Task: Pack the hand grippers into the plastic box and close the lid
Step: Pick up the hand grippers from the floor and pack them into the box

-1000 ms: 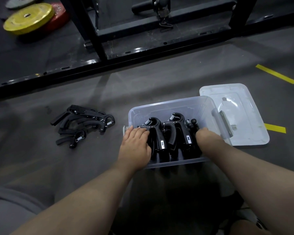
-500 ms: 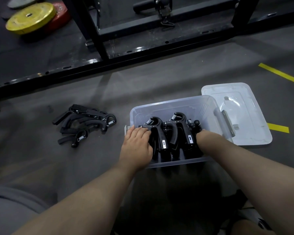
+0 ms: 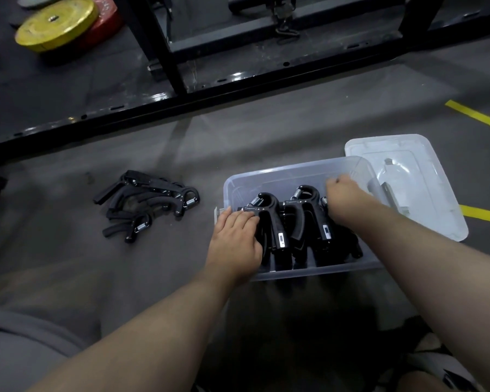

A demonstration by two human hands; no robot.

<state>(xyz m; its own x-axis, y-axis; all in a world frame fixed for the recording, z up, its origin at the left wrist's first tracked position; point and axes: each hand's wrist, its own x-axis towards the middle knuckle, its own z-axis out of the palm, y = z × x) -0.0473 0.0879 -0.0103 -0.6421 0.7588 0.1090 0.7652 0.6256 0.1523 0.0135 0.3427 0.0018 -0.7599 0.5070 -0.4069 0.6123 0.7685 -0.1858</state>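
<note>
A clear plastic box (image 3: pixel 294 171) stands open on the grey floor in front of me. Several black hand grippers (image 3: pixel 276 222) stand packed upright inside it. My left hand (image 3: pixel 235 241) rests flat on the leftmost gripper at the box's left wall, fingers fairly straight. My right hand (image 3: pixel 344 198) is inside the box at the right, with its fingers curled over the head of the rightmost gripper; what the fingers enclose is mostly hidden. The clear lid (image 3: pixel 425 179) lies flat on the floor to the right of the box. A loose pile of hand grippers (image 3: pixel 150 199) lies on the floor to the left.
A black steel rack frame (image 3: pixel 167 55) runs across the floor behind the box. Yellow (image 3: pixel 57 22) and red (image 3: pixel 109 17) weight plates lie at the far left. Yellow tape strips (image 3: pixel 477 116) mark the floor on the right. My grey-clad leg (image 3: pixel 14 352) fills the lower left.
My right hand has moved from the box's near right side toward its far side and now curls over the rightmost gripper. My left hand has stayed on the leftmost gripper.
</note>
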